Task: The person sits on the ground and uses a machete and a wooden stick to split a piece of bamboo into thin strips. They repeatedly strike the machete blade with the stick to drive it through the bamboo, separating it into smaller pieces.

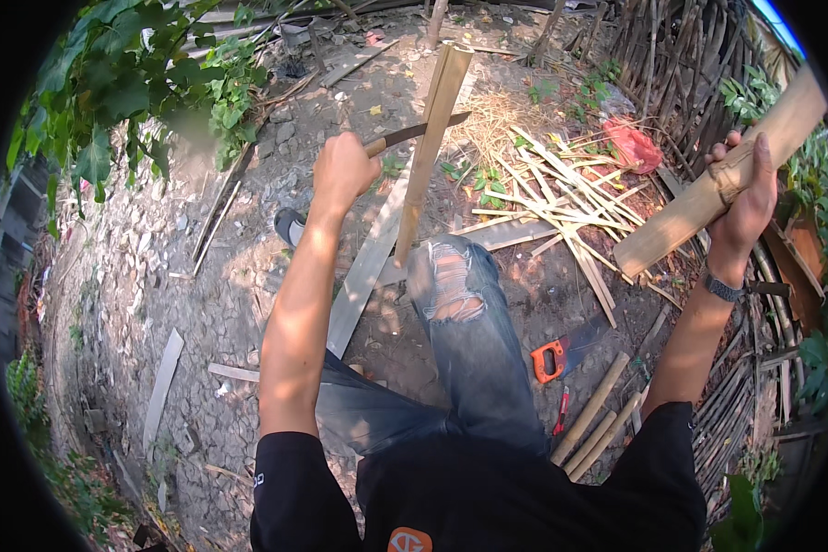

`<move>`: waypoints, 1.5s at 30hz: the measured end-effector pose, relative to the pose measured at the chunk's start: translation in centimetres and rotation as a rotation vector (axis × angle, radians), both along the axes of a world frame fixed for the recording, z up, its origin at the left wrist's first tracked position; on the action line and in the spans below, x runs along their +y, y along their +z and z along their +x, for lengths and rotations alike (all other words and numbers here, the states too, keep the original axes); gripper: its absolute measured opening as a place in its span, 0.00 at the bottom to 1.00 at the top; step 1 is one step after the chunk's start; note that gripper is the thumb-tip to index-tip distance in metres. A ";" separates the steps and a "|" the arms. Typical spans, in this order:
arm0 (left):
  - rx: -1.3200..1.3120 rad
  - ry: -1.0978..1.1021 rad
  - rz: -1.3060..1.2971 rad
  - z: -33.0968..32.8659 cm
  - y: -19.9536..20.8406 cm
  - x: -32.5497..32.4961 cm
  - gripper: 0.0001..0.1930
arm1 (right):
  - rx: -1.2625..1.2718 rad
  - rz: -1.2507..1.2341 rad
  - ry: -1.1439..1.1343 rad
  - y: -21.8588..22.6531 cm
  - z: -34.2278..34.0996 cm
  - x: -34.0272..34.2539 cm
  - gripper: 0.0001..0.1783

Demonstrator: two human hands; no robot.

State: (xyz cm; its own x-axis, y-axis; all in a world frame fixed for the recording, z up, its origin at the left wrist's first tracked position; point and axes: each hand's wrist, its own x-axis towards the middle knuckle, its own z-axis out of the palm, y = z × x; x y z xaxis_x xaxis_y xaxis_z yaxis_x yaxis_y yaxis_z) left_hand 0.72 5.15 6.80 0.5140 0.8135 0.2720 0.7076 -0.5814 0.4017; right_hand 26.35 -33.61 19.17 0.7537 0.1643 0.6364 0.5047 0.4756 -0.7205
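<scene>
The left hand (347,170) has its fingers closed round the handle of a knife (403,135), whose blade crosses an upright bamboo piece (427,164) near its top. The right hand (750,202) has fingers wrapped round a thick bamboo length (676,221), raised off the ground; it looks stiff, fairly heavy, best held mid-length.

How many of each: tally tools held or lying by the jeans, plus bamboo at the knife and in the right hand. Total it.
Knife in the left hand: 1
Orange-handled saw: 1
Small red tool: 1
Upright bamboo at the knife and held bamboo in the right hand: 2
Total: 5
</scene>
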 end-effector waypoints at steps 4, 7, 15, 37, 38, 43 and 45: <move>-0.027 -0.045 0.030 1.9 -0.1 -0.6 0.16 | -0.193 0.528 -0.271 3.5 0.1 -3.7 0.30; -0.012 -0.022 0.013 1.2 -0.7 -0.3 0.16 | 0.050 0.580 -0.263 -5.7 -4.4 1.2 0.29; 0.015 0.046 -0.021 0.5 -0.3 0.2 0.15 | 0.554 -0.934 0.270 -24.2 -4.5 -6.9 0.22; -0.120 0.133 -0.068 -4.1 -7.2 2.1 0.16 | 0.131 -0.843 0.086 -12.1 -3.7 4.1 0.19; -0.125 0.147 -0.083 -4.4 -6.9 2.6 0.16 | 0.079 -0.614 0.045 -9.7 -2.4 3.8 0.16; -0.122 0.157 -0.079 -5.0 -7.9 4.0 0.16 | 0.034 0.391 -0.144 0.3 -1.6 1.9 0.17; -0.100 0.153 -0.108 -4.5 -7.9 3.7 0.16 | 0.089 0.517 -0.159 -1.3 -1.5 1.5 0.17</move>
State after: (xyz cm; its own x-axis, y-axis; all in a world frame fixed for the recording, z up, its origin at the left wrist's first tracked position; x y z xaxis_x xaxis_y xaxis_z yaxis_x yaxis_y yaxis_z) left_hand -3.81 8.84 -1.13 0.3571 0.9072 0.2225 0.7379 -0.4201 0.5282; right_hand 24.84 -32.07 17.87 0.7982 -0.2733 0.5369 0.5472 0.7016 -0.4564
